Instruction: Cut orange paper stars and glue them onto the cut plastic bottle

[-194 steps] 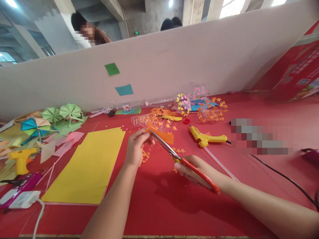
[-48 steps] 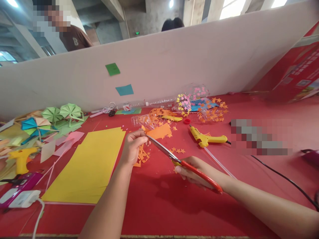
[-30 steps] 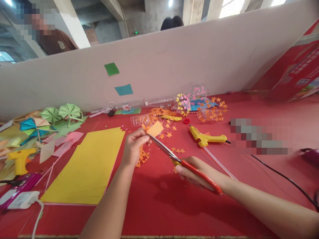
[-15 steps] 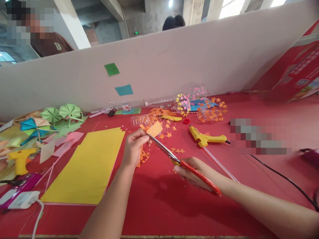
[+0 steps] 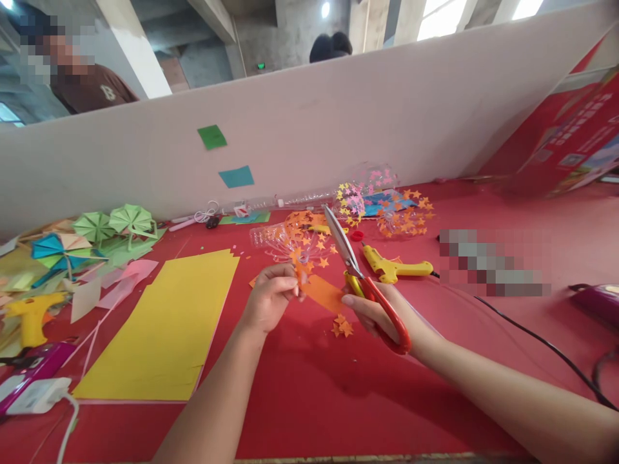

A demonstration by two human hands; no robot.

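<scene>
Right hand (image 5: 374, 312) near frame centre, gripping red-handled scissors (image 5: 344, 241), blades pointing to upper left. Left hand (image 5: 273, 296) pinching orange paper (image 5: 323, 293) between fingertips; paper's right end reaching right hand's fingers. Loose orange stars (image 5: 342, 327) on red surface (image 5: 300, 412) just below paper. Yellow sheets (image 5: 162, 322) at left.

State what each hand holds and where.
Right hand: scissors, by the handles. Left hand: orange paper, by its left end; whether the right grips it too is unclear.

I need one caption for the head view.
Left hand holding orange paper, right hand holding red-handled scissors, above a red table.
</scene>
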